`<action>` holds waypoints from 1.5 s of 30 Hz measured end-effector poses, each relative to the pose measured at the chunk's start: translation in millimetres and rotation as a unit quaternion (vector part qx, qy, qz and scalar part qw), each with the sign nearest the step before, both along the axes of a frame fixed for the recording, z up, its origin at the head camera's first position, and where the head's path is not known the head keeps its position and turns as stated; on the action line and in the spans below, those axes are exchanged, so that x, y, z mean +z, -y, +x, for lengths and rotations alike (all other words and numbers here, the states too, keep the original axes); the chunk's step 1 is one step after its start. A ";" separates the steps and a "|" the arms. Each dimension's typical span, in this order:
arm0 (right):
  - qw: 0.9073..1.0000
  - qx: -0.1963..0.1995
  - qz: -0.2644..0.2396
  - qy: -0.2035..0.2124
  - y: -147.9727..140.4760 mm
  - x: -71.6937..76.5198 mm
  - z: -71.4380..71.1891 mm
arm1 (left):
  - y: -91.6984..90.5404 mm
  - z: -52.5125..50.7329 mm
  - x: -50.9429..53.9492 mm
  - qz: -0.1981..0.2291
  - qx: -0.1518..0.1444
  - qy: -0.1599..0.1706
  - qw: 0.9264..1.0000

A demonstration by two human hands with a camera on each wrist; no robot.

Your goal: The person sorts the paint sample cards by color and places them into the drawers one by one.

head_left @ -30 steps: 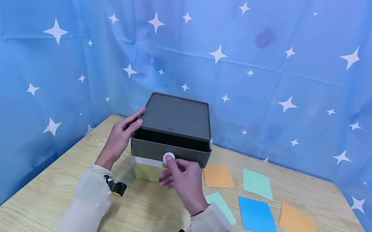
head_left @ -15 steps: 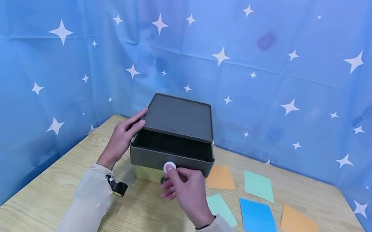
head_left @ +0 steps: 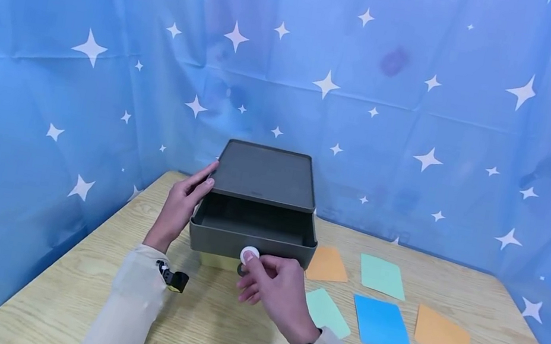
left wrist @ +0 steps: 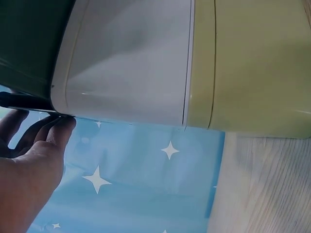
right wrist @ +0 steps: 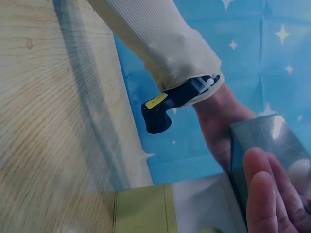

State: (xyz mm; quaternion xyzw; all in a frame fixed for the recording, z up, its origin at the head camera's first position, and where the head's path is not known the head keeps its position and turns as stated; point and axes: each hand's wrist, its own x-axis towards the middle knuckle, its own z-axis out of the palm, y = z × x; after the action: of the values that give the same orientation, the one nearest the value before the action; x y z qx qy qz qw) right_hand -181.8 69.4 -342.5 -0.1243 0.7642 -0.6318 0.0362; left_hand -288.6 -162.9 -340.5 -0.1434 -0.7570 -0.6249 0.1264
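A small stacked drawer box stands on the table, with a dark grey top (head_left: 267, 173) and a yellow lower part (head_left: 218, 261). Its dark grey upper drawer (head_left: 213, 240) is pulled out toward me, and the inside that shows is bare. My right hand (head_left: 280, 296) pinches the drawer's round white knob (head_left: 250, 250) between thumb and finger. On the box's left side, my left hand (head_left: 177, 204) rests with extended fingers against the upper edge. In the left wrist view, the box's white middle section (left wrist: 131, 63) shows beside those fingers.
Flat coloured sheets lie on the wooden table (head_left: 224, 326) to the right: orange (head_left: 444, 338), green (head_left: 382, 275) and blue (head_left: 382, 324) ones. A blue star-patterned curtain (head_left: 376, 80) hangs behind and at the left. Dark wrist cameras sit on both sleeves.
The upper drawer has slid farther out toward me, drawn by my right hand on its knob, and more of its inside shows. My left hand has stayed at the box's side.
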 end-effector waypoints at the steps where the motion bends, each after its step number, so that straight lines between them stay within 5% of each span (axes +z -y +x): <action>1: 1.000 0.000 0.002 0.001 -0.1 0.0 0.2 | -0.2 -0.2 -0.1 0.000 0.000 0.000 1.000; 14: 1.000 -0.002 0.024 -0.004 -1.1 -2.1 5.4 | -1.6 0.3 0.5 0.013 -0.003 -0.007 1.000; 21: 0.990 0.083 0.104 -0.044 -14.1 -11.5 4.3 | -2.3 1.9 2.8 0.022 0.005 -0.012 1.000; 25: 0.966 0.155 0.187 -0.085 -30.4 -18.1 1.1 | -2.6 1.6 3.2 0.024 0.006 -0.010 1.000; 29: 0.943 0.166 0.260 -0.122 -51.8 -27.2 -5.3 | -3.9 1.0 2.0 0.024 0.004 -0.007 1.000; 33: 0.914 0.108 0.363 -0.149 -75.1 -35.7 -10.1 | -5.3 0.9 1.5 0.023 0.003 -0.009 1.000; 39: 0.855 -0.020 0.506 -0.113 -104.6 -47.4 -10.9 | -5.9 -0.2 0.8 0.021 0.003 -0.012 1.000; 45: 0.821 -0.037 0.566 -0.071 -117.2 -58.4 -13.8 | -6.6 1.3 -0.2 0.020 0.007 -0.010 1.000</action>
State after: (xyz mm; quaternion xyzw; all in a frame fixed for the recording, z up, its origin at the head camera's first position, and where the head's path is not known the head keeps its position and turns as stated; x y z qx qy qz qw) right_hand -195.6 186.6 -400.9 -0.0985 0.9918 -0.0784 0.0225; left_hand -287.3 -156.3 -340.7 -0.1415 -0.7442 -0.6373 0.1414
